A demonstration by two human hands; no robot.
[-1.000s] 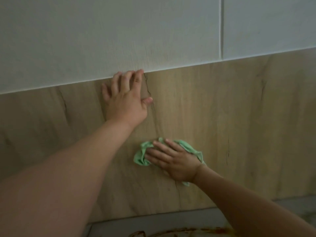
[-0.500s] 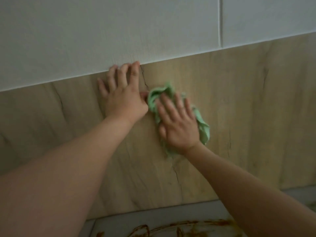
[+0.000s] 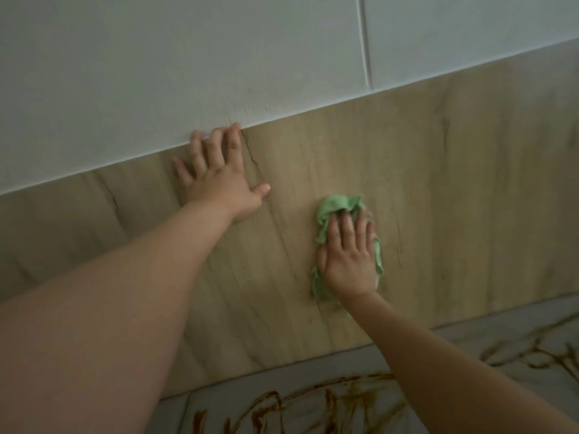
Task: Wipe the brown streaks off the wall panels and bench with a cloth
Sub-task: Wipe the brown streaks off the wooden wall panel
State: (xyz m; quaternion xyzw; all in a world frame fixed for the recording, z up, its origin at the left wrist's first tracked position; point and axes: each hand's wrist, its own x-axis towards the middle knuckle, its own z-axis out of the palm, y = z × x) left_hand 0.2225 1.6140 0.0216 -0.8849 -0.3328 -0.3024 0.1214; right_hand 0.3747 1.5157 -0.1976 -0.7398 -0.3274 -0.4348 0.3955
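Observation:
A crumpled green cloth (image 3: 335, 208) lies flat against the wood-grain wall panel (image 3: 438, 183). My right hand (image 3: 347, 255) presses it to the panel with straight fingers, and the cloth shows above the fingertips and along both sides of the palm. My left hand (image 3: 219, 177) rests flat on the same panel further left, fingertips touching the seam under the white panel (image 3: 156, 73). Brown streaks (image 3: 297, 408) run in loops over the grey bench (image 3: 463, 339) at the bottom of the view.
A vertical joint (image 3: 365, 42) splits the white upper panels. Dark grain lines (image 3: 250, 148) mark the wood panel beside my left hand. More brown streaks (image 3: 539, 352) cover the bench at the lower right.
My right hand has slid the cloth right and down, away from my left hand. The left hand stays on the panel. The view has tilted and shows more of the streaked bench.

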